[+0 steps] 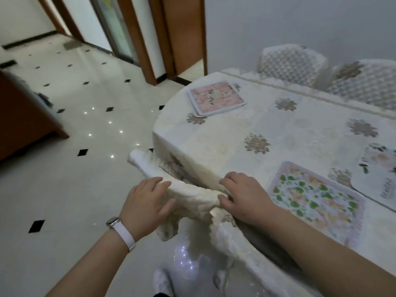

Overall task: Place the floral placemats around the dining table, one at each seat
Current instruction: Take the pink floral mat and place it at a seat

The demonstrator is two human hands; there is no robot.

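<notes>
I see a cream tablecloth (pixel 267 129) with brown flower medallions, pink floral placemat (pixel 215 97), green-leafed placemat (pixel 315 198), white floor (pixel 75 179) with black diamonds

You have one view only, from the camera on your head. It faces forward and steeply down from standing height, close against the rounded end of the table (pixel 225 133). Your left hand (pixel 147 200) and right hand (pixel 244 196), both gripping the cloth (pixel 192 195) hem, lie nearest the lens at lower centre, with your forearms entering from the bottom edge. The table runs away to the upper right, towards two chairs (pixel 291 61) by the wall. The floor (pixel 75 179) fills the left half, up to the doors (pixel 177 33). Your shoes (pixel 162 281) show at the bottom edge. The wide lens bends lines near the borders.
</notes>
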